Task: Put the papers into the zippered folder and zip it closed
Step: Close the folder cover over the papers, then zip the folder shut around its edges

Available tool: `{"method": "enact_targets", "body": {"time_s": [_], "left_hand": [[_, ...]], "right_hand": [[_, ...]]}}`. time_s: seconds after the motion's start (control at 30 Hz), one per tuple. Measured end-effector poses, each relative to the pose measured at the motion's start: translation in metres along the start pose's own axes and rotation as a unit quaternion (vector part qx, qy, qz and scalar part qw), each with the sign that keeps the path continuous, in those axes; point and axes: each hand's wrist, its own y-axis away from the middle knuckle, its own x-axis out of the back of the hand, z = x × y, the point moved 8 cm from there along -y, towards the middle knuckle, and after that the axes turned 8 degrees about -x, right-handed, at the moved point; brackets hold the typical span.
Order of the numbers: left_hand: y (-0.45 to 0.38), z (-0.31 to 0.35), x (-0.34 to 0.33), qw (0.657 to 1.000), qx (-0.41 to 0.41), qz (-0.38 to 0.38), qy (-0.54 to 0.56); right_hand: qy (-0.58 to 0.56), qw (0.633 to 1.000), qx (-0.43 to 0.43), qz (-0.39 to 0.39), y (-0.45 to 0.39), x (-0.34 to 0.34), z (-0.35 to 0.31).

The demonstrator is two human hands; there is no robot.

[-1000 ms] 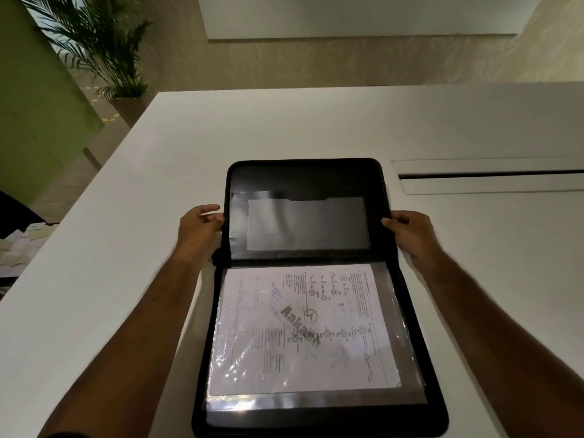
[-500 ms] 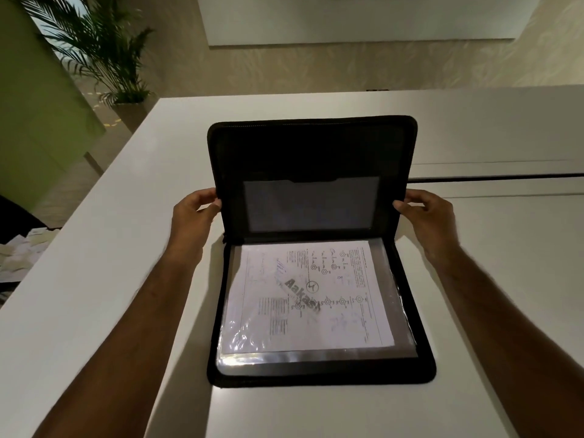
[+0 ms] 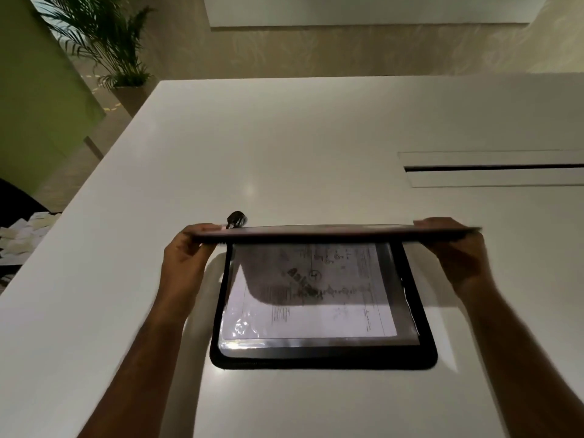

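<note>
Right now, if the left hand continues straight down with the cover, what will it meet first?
Probably the table beside the folder's left edge: the left hand grips the cover outside the papers. Depth is unclear.

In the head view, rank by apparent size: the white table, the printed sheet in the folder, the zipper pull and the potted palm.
1. White table, by far the largest.
2. Printed sheet and potted palm: similar apparent size, and the far-off palm is cut by the frame, so unranked.
3. Zipper pull, smallest.
</note>
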Motion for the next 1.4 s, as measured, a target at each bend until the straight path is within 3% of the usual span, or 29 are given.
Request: {"method": "enact_targets", "body": {"time_s": [0.1,0.4,0.7,1.03,1.4], "left_hand": [[0.019,0.001,0.003,0.999,-0.016,-0.033,0.008],[0.054,-0.018,0.002,0.996,0.070,-0.052,0.020],[0.030,-0.020,0.013,0.978,-0.023,-0.090,-0.187],[-0.062,-0.048,0.006,0.957,-0.060,-0.107,-0.265],[-0.089,-0.056,-0.021,0.896,-0.125,-0.198,-0.378]], "right_hand": [[0.060,0.995,0.070,-0.032,0.016,0.002,0.000],[0.164,0.986,-0.001,-0.042,0.040,-0.004,0.028],[0.234,0.971,0.040,-0.029,0.033,-0.020,0.009],[0.221,0.944,0.111,-0.220,0.001,-0.200,-0.058],[0.274,0.901,0.104,-0.321,-0.029,-0.340,-0.060]]}}
